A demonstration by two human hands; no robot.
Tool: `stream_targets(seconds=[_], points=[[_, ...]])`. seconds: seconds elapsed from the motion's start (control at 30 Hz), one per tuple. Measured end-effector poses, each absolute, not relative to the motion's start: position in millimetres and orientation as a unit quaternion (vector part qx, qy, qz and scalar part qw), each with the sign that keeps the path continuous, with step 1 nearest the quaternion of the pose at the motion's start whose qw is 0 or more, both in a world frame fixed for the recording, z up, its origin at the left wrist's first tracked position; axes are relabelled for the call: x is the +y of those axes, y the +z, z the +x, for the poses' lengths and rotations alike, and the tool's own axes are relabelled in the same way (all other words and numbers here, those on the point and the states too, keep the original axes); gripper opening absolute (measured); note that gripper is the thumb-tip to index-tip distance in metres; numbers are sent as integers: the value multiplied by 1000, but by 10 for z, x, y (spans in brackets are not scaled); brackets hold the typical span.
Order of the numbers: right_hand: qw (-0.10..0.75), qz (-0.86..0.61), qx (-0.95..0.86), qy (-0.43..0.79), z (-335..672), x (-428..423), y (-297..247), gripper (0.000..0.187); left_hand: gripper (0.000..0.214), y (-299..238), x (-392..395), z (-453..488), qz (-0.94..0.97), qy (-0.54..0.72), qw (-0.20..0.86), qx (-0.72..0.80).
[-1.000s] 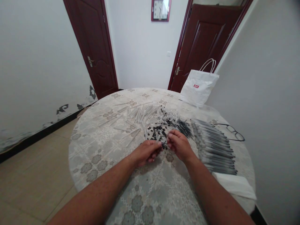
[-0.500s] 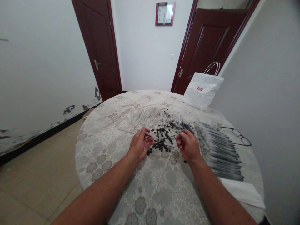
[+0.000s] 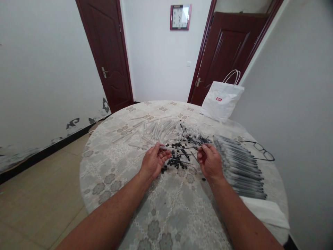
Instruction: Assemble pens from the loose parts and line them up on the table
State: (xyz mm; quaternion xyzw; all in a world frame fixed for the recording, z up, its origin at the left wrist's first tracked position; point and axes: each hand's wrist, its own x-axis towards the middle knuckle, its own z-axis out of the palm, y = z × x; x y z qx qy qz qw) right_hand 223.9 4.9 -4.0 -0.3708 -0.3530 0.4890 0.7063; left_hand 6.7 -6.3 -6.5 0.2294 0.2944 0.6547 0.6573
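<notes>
Between the thumb and fingers of my left hand [image 3: 153,162] is a translucent pen barrel [image 3: 164,148], pointing right. My right hand [image 3: 210,162] pinches a thin dark pen refill [image 3: 189,148] whose far end reaches the barrel's right end. Whether its tip is inside the barrel I cannot tell. Below and between the hands lie scattered small black plugs [image 3: 177,164], with a few loose refills among them. Beyond the hands are a heap of clear barrels [image 3: 157,130], a pile of small whitish pieces [image 3: 189,130] and a bunch of dark refills [image 3: 203,139].
A row of pens with dark insides [image 3: 244,170] lies right of my right hand. Glasses [image 3: 261,151] rest beyond it, and a folded white sheet [image 3: 265,212] lies nearer. A white paper bag [image 3: 224,100] stands at the back right of the round, cloth-covered table [image 3: 111,205].
The refill in my right hand has come up level and lined up with the barrel, which has tilted flatter. The whole view has shifted slightly.
</notes>
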Motion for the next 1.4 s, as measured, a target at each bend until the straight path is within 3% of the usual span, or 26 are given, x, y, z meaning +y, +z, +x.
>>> stream_targets(seconds=[0.5,0.77,1.1,1.2,1.27,1.4], points=[[671,-404,-455,425,2216,4,-100,24,18,-46,-38,61,210,659,660,294],[492,-414,-617,455,2065,-142,-52,23,19,-9,-143,117,293,547,723,304],[406,-397,-634,526,2166,-132,-25,28,17,-17,-172,89,334,468,763,295],[433,-445,-640,453,2243,-55,-72,25,15,-13,-146,91,290,516,748,300],[450,-497,-661,336,2315,16,-117,22,14,-26,-97,61,249,556,733,303],[370,-549,-743,103,2467,131,-224,16,17,-53,-8,-15,202,596,710,317]])
